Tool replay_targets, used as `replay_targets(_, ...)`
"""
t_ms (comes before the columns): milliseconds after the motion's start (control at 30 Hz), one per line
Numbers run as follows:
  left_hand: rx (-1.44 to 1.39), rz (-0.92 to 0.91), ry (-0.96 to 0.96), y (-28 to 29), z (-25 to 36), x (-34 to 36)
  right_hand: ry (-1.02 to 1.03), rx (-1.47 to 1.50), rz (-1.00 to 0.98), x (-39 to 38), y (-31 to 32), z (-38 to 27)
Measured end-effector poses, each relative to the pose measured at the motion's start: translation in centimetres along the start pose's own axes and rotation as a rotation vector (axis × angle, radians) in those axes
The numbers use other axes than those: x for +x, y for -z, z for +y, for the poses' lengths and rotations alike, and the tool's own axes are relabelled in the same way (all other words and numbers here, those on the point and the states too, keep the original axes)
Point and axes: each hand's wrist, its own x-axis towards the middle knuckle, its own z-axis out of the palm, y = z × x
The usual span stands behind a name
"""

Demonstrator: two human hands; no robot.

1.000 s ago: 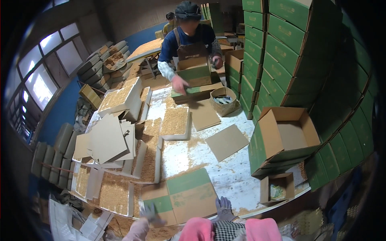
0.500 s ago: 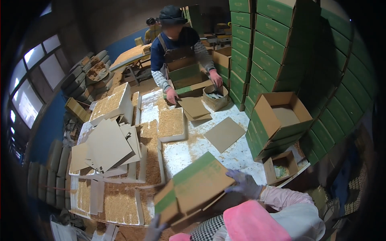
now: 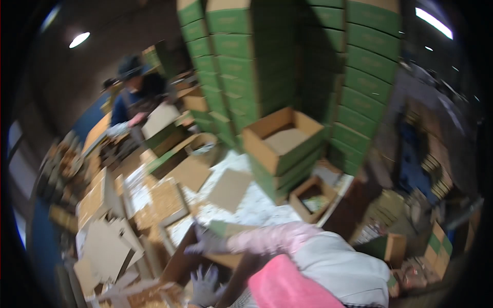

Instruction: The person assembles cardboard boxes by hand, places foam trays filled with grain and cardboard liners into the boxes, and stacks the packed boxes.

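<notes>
The whole view is smeared by motion, and my own pink sleeve and pale jacket block the lower middle, so much of what lies under my arms cannot be read. The stacked green cartons (image 3: 308, 61) rise past the top edge; their number cannot be counted. The room is dim, with one round ceiling lamp at upper left and a bright strip at upper right.

The white surface (image 3: 257, 205) is littered with pale debris. On it I count two loose cardboard sheets (image 3: 229, 189) near the centre and a heap of flattened pieces at left too blurred to count.

One open green carton (image 3: 283, 139) sits atop another beside the stack; one small open brown box (image 3: 312, 197) stands just below it at the surface's edge.

One other person (image 3: 134, 97) works at the far end, hands on a carton.

The flat brown carton (image 3: 192, 256) in front of me is partly hidden. My gloved right hand (image 3: 205, 242) lies spread on its top edge; my gloved left hand (image 3: 205, 287) is spread, fingers splayed, against its lower part.
</notes>
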Motion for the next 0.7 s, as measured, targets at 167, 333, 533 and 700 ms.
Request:
replay_targets(167, 0.349, 0.02, 0.35, 4.2, -3.0, 3.2, -0.034, -0.439, -0.278, -2.4, 5.1, 4.0)
replay_targets(333, 0.395, 0.256, 0.447, 9.1, 2.3, 7.3, -0.074, -0.555, -0.123, -1.9, 3.2, 7.5)
replay_targets(533, -0.069, -0.136, 0.668, 8.0, 5.6, 5.6, -0.174, -0.43, -0.174, -2.4, 4.0, 9.1)
replay_targets(700, -0.323, 0.257, 0.535, 2.7, 1.3, 0.5, 0.201, 0.027, 0.599, -13.2, 11.1, 3.8)
